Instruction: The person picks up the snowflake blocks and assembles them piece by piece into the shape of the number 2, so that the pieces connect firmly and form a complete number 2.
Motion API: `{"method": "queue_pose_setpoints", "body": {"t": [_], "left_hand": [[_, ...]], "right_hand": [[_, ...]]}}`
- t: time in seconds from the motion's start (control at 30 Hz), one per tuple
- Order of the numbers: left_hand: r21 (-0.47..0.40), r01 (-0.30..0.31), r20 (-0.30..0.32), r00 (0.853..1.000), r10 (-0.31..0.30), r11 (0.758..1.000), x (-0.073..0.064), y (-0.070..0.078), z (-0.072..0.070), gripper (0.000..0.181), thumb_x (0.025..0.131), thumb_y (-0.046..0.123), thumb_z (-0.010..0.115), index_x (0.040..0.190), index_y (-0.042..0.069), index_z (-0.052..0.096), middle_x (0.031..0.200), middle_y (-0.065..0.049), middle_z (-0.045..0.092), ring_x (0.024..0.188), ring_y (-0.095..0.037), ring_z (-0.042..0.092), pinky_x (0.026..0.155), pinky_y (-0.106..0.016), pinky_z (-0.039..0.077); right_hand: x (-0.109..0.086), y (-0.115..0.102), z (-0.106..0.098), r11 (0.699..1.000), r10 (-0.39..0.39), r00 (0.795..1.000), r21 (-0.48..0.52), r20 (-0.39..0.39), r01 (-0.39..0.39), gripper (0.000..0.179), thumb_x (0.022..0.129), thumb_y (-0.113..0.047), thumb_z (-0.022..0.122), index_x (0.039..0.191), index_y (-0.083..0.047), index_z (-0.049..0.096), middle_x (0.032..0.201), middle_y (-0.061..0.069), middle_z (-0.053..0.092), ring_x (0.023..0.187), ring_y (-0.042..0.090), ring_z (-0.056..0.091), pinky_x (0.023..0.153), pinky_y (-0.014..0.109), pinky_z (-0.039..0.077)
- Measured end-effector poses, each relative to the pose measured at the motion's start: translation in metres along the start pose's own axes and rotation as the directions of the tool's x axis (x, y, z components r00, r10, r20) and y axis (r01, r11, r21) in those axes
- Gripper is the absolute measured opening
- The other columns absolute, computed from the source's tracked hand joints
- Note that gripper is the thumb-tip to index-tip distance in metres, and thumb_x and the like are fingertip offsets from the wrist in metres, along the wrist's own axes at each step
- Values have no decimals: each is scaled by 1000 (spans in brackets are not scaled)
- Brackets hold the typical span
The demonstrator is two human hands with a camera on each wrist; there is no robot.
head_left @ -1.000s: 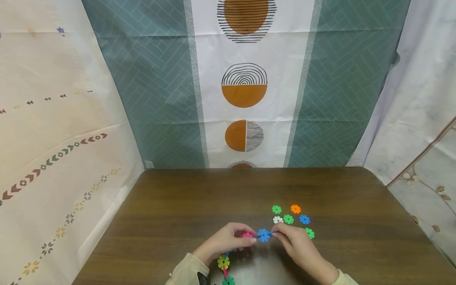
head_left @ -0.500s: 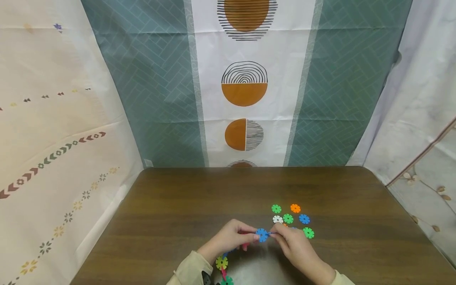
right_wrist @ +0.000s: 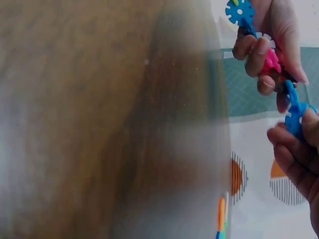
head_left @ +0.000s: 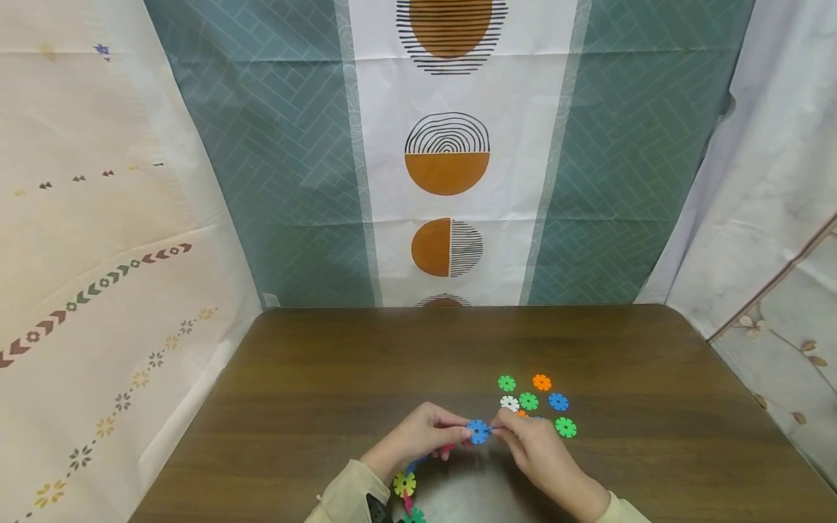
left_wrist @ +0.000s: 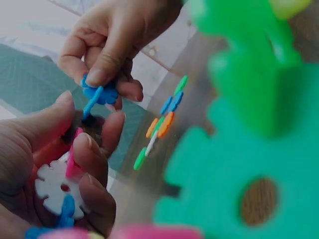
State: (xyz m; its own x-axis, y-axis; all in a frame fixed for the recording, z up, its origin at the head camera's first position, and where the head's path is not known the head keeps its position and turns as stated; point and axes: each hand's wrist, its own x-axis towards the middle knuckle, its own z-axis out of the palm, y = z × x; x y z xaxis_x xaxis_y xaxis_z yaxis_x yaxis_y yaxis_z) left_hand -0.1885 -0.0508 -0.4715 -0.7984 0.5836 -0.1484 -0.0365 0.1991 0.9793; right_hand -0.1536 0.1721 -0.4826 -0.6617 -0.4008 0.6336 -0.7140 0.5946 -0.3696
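Observation:
My left hand pinches a chain of notched plastic discs near its end, thumb and fingers close to a blue disc. My right hand pinches another blue disc, slotted crosswise into the first. Under the left fingers, the left wrist view shows a pink disc and a white disc; a dark piece sits partly hidden by the fingertips. The chain runs down past the left wrist through a yellow disc to a green disc. A blurred green disc fills the left wrist view's foreground.
Beyond the right hand, several loose discs lie flat on the brown table: an orange disc, a blue disc, a white disc and green ones. A patterned cloth hangs behind the table's far edge.
My left fingers have shifted along the chain from the pink disc to the blue one. Both hands have drawn slightly left, uncovering more of the loose discs by the right hand.

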Motion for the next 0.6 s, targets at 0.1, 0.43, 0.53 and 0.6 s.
{"method": "queue_pose_setpoints", "body": {"t": [0.1,0.43,0.53,0.6], "left_hand": [[-6,4,0,1000,-4,1000,1,0,0,21,93,19,68,108,6,75,88,-16,73,49,-9,47,47,-21,39],[37,18,-20,1000,-17,999,0,3,-1,17,93,19,68,105,9,75,86,-17,72,51,-12,51,50,-25,44],[51,27,-46,999,-24,998,-2,3,-4,18,92,18,69,106,8,75,86,-18,71,52,-13,53,51,-26,45],[57,31,-63,998,-28,998,-2,2,-6,19,92,18,69,107,7,74,86,-18,71,53,-14,55,52,-28,46]], "right_hand": [[0,0,1,1000,7,1000,-2,6,-7,25,79,4,76,84,-14,60,75,-6,69,62,3,60,59,13,49],[-2,5,-9,991,127,989,27,78,-130,27,84,-7,76,107,-16,65,90,-8,69,68,-3,55,59,16,49],[-3,10,-19,978,207,977,2,61,-207,29,82,-10,78,109,-14,68,91,-7,71,67,-4,54,57,19,50],[-5,15,-26,965,260,965,-38,43,-258,23,81,-9,79,102,-15,71,87,-8,71,64,-5,52,56,20,48]]}}
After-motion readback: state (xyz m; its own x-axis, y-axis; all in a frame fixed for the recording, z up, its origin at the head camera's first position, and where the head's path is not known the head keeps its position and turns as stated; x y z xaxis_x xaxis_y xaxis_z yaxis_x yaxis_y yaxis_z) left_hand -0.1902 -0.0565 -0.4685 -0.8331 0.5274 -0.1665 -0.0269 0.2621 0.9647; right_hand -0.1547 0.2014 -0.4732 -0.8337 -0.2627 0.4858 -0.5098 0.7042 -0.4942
